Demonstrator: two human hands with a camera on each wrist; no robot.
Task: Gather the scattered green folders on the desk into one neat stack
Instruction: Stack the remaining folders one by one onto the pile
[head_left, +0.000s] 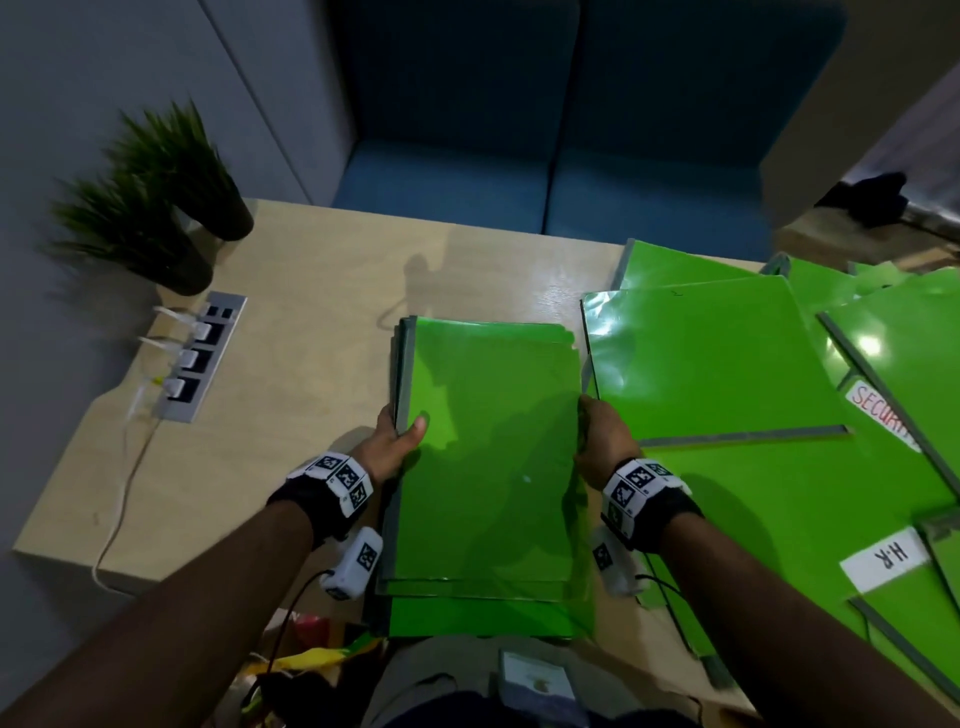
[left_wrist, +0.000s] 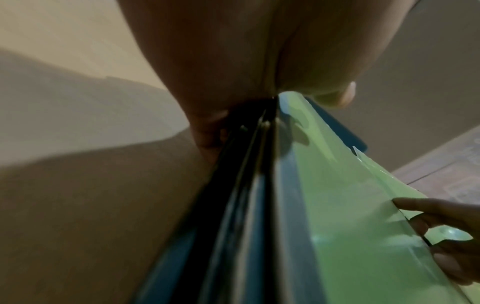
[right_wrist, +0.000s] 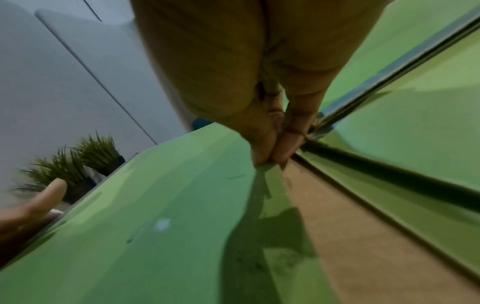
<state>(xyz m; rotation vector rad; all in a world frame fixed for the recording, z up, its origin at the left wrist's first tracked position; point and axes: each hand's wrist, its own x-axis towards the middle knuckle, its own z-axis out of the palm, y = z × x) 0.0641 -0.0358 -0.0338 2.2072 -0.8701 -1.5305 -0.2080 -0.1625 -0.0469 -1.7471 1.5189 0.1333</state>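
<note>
A stack of green folders with grey spines lies in the middle of the desk, its near end over the desk's front edge. My left hand grips its left edge, thumb on top and fingers under the spines. My right hand pinches the right edge of the stack between thumb and fingers. To the right, several more green folders lie scattered and overlapping, two with white labels.
Two potted grass plants stand at the desk's far left corner. A power strip with white plugs and a trailing cable is set into the desk on the left. A blue sofa stands behind the desk.
</note>
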